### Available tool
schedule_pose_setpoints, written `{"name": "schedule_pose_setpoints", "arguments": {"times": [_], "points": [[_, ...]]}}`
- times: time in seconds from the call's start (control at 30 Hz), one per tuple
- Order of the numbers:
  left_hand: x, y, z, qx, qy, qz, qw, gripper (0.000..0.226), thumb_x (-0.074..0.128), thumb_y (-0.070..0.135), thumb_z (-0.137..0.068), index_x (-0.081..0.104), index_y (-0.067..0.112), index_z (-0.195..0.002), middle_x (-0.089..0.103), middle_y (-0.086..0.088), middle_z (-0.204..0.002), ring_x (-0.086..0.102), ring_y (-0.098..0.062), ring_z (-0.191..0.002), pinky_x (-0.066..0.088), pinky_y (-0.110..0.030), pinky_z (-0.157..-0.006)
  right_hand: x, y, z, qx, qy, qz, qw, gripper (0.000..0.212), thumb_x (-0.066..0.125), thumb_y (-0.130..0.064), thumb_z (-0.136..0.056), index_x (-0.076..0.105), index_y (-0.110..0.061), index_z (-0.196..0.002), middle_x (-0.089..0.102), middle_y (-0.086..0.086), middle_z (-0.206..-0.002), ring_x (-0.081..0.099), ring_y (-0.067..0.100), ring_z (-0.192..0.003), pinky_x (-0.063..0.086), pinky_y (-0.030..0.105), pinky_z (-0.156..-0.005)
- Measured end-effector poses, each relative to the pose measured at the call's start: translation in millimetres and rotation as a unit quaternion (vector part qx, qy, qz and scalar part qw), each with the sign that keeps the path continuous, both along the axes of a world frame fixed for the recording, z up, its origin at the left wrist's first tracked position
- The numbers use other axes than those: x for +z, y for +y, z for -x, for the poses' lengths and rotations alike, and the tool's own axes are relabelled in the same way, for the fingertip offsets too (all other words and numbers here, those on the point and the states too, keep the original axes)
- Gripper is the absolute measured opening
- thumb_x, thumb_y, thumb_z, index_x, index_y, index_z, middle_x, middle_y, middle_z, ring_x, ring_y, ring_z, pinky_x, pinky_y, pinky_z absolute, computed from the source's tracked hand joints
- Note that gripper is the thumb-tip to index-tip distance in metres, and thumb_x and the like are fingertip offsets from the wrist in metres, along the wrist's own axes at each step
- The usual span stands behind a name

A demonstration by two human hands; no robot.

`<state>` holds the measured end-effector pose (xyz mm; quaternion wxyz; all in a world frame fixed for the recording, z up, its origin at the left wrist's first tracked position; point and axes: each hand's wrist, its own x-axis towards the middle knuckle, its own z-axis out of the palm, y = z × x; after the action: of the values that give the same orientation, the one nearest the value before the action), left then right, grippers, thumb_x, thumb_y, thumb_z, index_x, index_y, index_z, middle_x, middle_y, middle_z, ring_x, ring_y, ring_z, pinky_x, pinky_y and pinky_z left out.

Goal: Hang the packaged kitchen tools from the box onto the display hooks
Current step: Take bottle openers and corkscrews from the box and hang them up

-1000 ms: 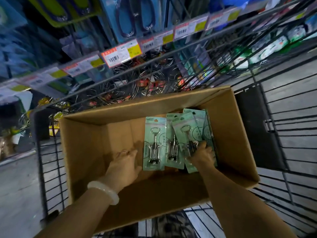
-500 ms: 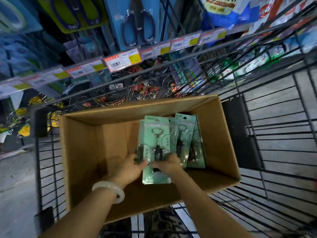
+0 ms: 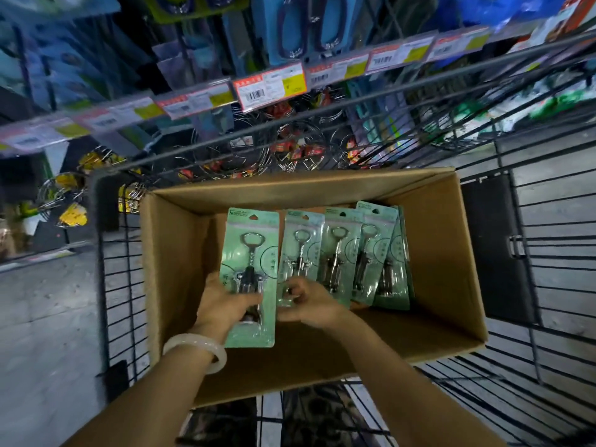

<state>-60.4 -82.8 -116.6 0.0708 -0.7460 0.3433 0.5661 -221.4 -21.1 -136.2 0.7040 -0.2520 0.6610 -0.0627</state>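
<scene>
Since half a second ago, both hands are lifting higher over the cardboard box [image 3: 180, 272] and the packs are now spreading apart into a fan rather than sitting bunched together. One green corkscrew pack [image 3: 250, 275] is standing apart from the rest at the left, and the left hand [image 3: 225, 304] is gripping it, fingers and thumb curling round its lower half over the clear blister, with a pale bangle [image 3: 196, 350] sitting on that wrist. Just beside it, the right hand [image 3: 309, 303] is pinching the bottom edge of the fanned packs [image 3: 342, 256], its fingers bending in narrowly around the nearest card; how many of those cards it is actually holding I cannot tell, since they are overlapping. Each fanned pack is tilting rightward, one partly covering the next, and the rightmost ones are leaning near the box's right wall. All the packs are hovering inside or just above the open box, none of them touching a display hook. That box is sitting in a black wire cart [image 3: 548, 285]. Beyond the cart's far rim, a row of price tags [image 3: 271, 87] is running along the shelf edge, with packaged scissors [image 3: 306, 24] hanging above it and wire racks with red labels [image 3: 290, 146] hanging below, somewhat blurred.
</scene>
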Motion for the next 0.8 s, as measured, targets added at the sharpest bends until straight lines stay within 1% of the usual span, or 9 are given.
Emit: {"name": "schedule_pose_setpoints", "arguments": {"times": [0.1,0.2,0.27,0.33,0.37,0.43,0.53,0.63,0.8], "points": [[5.0,-2.8,-9.0,0.042,-0.008,0.010,0.999,0.068,0.087,0.017,-0.061,0.053,0.013,-0.119,0.067,-0.005,-0.105,0.068,-0.018,-0.082,0.057,-0.027,-0.059,-24.8,-16.4,13.2,-0.006,0.124,0.013,0.992,0.059,0.070,-0.014,-0.082,0.043,-0.011,-0.134,0.056,0.009,-0.124,0.061,0.020,-0.099,0.053,0.026,-0.084],[-6.2,-1.5,-23.0,0.071,0.001,0.030,0.997,0.060,0.082,0.006,-0.068,0.054,0.012,-0.120,0.068,-0.005,-0.104,0.069,-0.014,-0.076,0.050,-0.015,-0.046,-52.8,-29.4,11.2,-0.023,0.159,-0.033,0.986,0.062,0.071,-0.016,-0.082,0.040,-0.011,-0.135,0.054,0.008,-0.126,0.056,0.022,-0.109,0.045,0.026,-0.087],[-13.3,-0.2,-29.5,0.081,0.010,0.046,0.996,0.060,0.082,0.005,-0.068,0.054,0.012,-0.120,0.067,-0.006,-0.108,0.068,-0.015,-0.083,0.053,-0.016,-0.051,-70.5,-34.1,4.3,-0.040,0.167,-0.069,0.983,0.060,0.071,-0.017,-0.082,0.040,-0.009,-0.133,0.055,0.010,-0.123,0.056,0.025,-0.112,0.046,0.030,-0.095],[-20.5,2.3,-33.6,0.086,0.012,0.056,0.995,0.075,0.088,0.018,-0.060,0.051,0.016,-0.125,0.065,-0.005,-0.116,0.066,-0.021,-0.098,0.059,-0.035,-0.075,-89.9,-35.7,-4.8,-0.041,0.198,-0.093,0.975,0.063,0.073,-0.023,-0.081,0.038,-0.005,-0.131,0.055,0.012,-0.123,0.055,0.028,-0.115,0.045,0.037,-0.100],[-25.4,5.0,-35.6,0.083,0.008,0.061,0.995,0.087,0.089,0.028,-0.053,0.048,0.019,-0.129,0.063,-0.003,-0.122,0.063,-0.024,-0.107,0.055,-0.045,-0.087,-100.3,-34.5,-9.7,-0.047,0.222,-0.101,0.969,0.067,0.074,-0.027,-0.080,0.036,-0.005,-0.131,0.055,0.012,-0.124,0.054,0.029,-0.117,0.045,0.039,-0.099],[-30.9,8.3,-36.0,0.087,0.016,0.064,0.994,0.098,0.089,0.035,-0.049,0.043,0.023,-0.135,0.058,-0.002,-0.130,0.056,-0.026,-0.118,0.047,-0.051,-0.099,-116.6,-31.3,-20.2,-0.063,0.282,-0.105,0.952,0.070,0.074,-0.030,-0.080,0.033,-0.006,-0.132,0.056,0.013,-0.123,0.056,0.030,-0.113,0.048,0.042,-0.093],[-28.1,10.4,-31.6,0.099,0.023,0.062,0.993,0.079,0.085,0.015,-0.064,0.043,0.018,-0.131,0.061,-0.002,-0.120,0.060,-0.021,-0.109,0.050,-0.043,-0.095,-126.0,-28.7,-30.3,-0.098,0.348,-0.096,0.927,0.058,0.068,-0.026,-0.086,0.032,-0.006,-0.127,0.056,0.014,-0.120,0.058,0.032,-0.106,0.052,0.043,-0.087],[-25.9,13.2,-28.2,0.099,0.046,0.068,0.992,0.064,0.079,0.002,-0.071,0.044,0.020,-0.121,0.063,0.004,-0.104,0.062,-0.010,-0.091,0.050,-0.028,-0.081,-127.3,-27.8,-32.3,-0.146,0.330,-0.108,0.926,0.065,0.076,-0.033,-0.077,0.037,-0.005,-0.121,0.056,0.015,-0.117,0.059,0.032,-0.105,0.052,0.045,-0.087],[-14.6,8.7,-27.2,0.104,0.060,0.070,0.990,0.072,0.080,0.003,-0.070,0.043,0.016,-0.131,0.063,0.000,-0.111,0.061,-0.019,-0.104,0.049,-0.039,-0.097,-104.5,-18.5,-28.7,-0.204,0.249,-0.117,0.940,0.031,0.076,-0.029,-0.077,0.059,-0.007,-0.090,0.065,0.005,-0.084,0.063,0.016,-0.070,0.057,0.031,-0.066]]}}
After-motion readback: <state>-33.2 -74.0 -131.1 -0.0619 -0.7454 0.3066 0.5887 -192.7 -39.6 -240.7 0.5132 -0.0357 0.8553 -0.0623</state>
